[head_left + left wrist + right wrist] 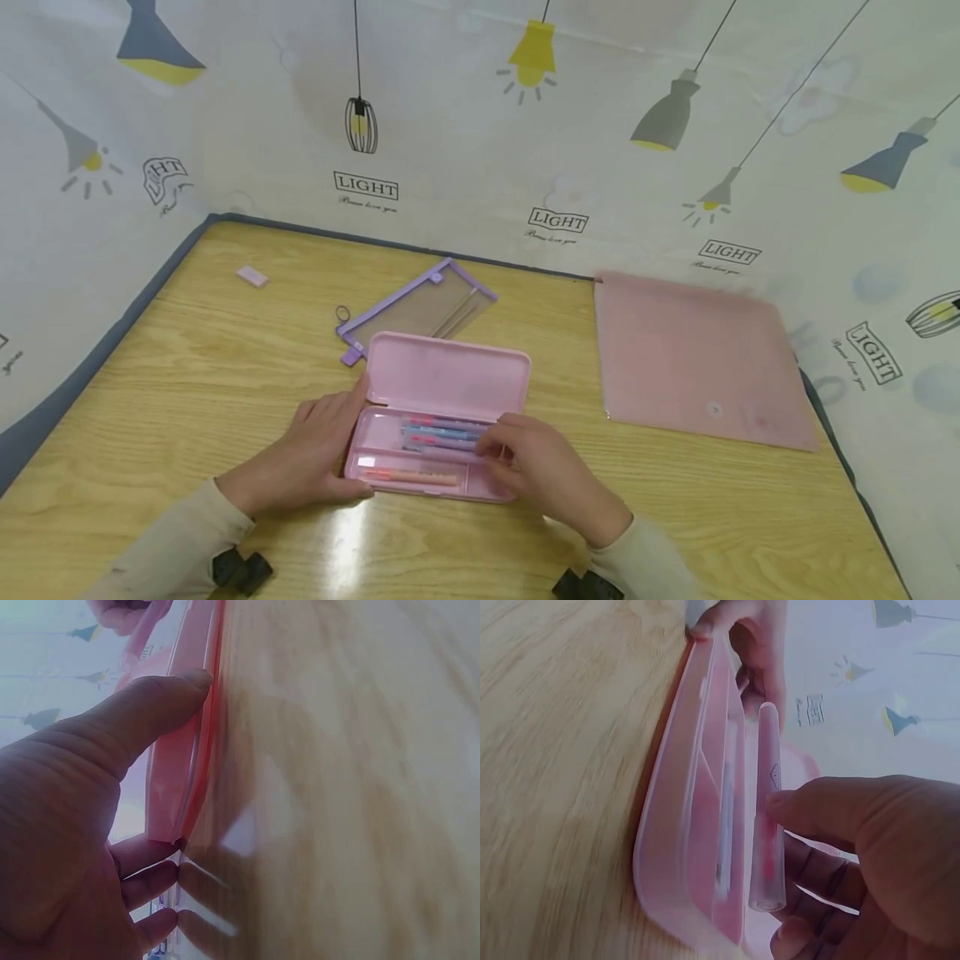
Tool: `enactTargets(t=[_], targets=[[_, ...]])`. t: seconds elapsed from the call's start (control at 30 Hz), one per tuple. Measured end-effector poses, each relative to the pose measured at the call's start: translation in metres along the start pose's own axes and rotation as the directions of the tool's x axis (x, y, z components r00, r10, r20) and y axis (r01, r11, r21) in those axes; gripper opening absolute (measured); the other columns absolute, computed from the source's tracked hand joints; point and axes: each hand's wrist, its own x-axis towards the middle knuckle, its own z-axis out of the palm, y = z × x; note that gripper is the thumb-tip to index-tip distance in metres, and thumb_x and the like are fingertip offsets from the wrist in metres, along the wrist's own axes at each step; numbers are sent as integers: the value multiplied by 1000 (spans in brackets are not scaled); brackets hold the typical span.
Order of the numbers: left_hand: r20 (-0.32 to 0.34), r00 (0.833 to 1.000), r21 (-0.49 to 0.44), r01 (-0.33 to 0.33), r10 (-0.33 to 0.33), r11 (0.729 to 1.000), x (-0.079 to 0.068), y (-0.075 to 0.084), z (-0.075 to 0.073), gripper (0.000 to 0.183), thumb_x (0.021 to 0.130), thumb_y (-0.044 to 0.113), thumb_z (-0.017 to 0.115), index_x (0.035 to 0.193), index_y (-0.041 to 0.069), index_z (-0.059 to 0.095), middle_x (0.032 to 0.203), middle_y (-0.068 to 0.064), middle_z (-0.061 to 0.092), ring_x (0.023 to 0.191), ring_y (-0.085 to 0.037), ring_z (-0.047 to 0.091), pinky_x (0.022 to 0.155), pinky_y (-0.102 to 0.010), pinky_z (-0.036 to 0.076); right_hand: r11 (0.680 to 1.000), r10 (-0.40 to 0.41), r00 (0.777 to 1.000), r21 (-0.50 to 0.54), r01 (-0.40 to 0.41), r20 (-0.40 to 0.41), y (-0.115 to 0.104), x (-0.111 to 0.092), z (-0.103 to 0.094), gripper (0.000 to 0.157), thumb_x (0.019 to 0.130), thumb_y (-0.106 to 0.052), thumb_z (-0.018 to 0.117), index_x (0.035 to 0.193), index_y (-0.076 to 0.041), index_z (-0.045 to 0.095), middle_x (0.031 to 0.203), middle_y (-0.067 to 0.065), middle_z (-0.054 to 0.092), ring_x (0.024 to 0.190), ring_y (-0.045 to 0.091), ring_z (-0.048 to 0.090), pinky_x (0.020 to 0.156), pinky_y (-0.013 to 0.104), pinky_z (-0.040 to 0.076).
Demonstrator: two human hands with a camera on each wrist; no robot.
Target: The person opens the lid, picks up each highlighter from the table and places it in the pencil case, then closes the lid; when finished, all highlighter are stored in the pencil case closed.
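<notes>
A pink pencil case (448,377) lies with its lid raised on the wooden table. My left hand (311,454) holds its left end, thumb (169,697) against the front wall and fingers spread round the corner. Over the right end of the case, my right hand (543,467) pinches a pink marker pen (767,780) with a clear cap between thumb and fingertips, above the rim in the right wrist view. Several pens (438,433) lie side by side in the rear compartment. An orange-pink pen (412,477) rests in the front compartment.
Behind the case lies a clear pouch with purple edging (397,300), two thin sticks inside it. A pale pink eraser (252,276) sits at the far left. On the right, a pink folder (697,358) leans toward the printed wall covering (465,142).
</notes>
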Motion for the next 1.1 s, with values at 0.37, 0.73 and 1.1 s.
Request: enactTargets(t=[0.37, 0.73, 1.1], targets=[[-7, 1000, -5, -3, 3, 1000, 0, -2, 1, 131, 68, 48, 83, 156, -3, 1, 149, -26, 40, 134, -37, 39, 103, -56, 30, 994, -86, 996, -71, 86, 5, -21, 31, 20, 9, 86, -17, 71, 94, -14, 73, 84, -4, 63, 77, 8, 54, 71, 24, 49], [-13, 1000, -4, -8, 8, 1000, 1, -2, 0, 131, 68, 49, 83, 156, -4, 2, 147, -26, 42, 133, -37, 41, 102, -56, 31, 999, -2, 1000, -49, 3, 19, -30, 37, 27, 13, 85, -23, 72, 97, -20, 73, 87, -8, 63, 82, 7, 57, 70, 24, 49], [-19, 1000, 10, -23, 24, 1000, 0, -2, 0, 131, 67, 49, 83, 155, -6, 3, 144, -26, 43, 132, -36, 41, 100, -52, 31, 998, 61, 997, 34, -59, -48, -16, 34, 9, 10, 86, -13, 70, 95, -15, 74, 88, -6, 65, 81, 7, 58, 75, 24, 51]])
